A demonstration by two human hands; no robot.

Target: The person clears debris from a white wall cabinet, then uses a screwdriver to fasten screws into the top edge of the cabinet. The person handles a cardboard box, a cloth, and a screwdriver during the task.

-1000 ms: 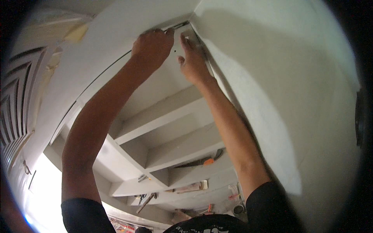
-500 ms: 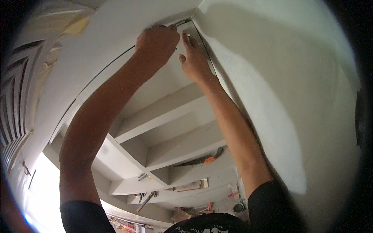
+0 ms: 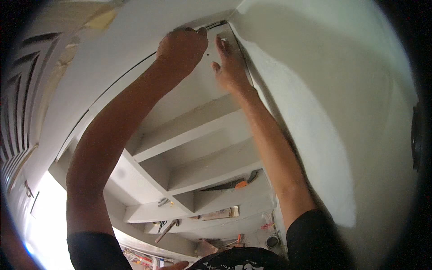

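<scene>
Both my arms reach up to the top corner of a white built-in shelf unit (image 3: 193,111). My left hand (image 3: 183,47) is closed by the dark gap along the top edge; its fingers wrap round something I cannot make out. A thin dark strip or slot (image 3: 217,24) runs from its fingertips to the corner. Beside it, my right hand (image 3: 231,74) rests against the upper panel (image 3: 191,85), thumb apart and fingers stretched upward. A small dark hole shows in the panel between the hands.
A saw (image 3: 234,184) with an orange part lies on a lower shelf. Below are a hammer (image 3: 167,230), a flat pale-ended tool (image 3: 222,213) and a round can (image 3: 272,241). A plain wall (image 3: 315,112) borders the right. Part of another person's hand (image 3: 176,266) shows at the bottom edge.
My right hand has shifted slightly right and down, away from the left, baring the small hole. My left hand stays nearly in place. A bit of another hand now shows at the bottom.
</scene>
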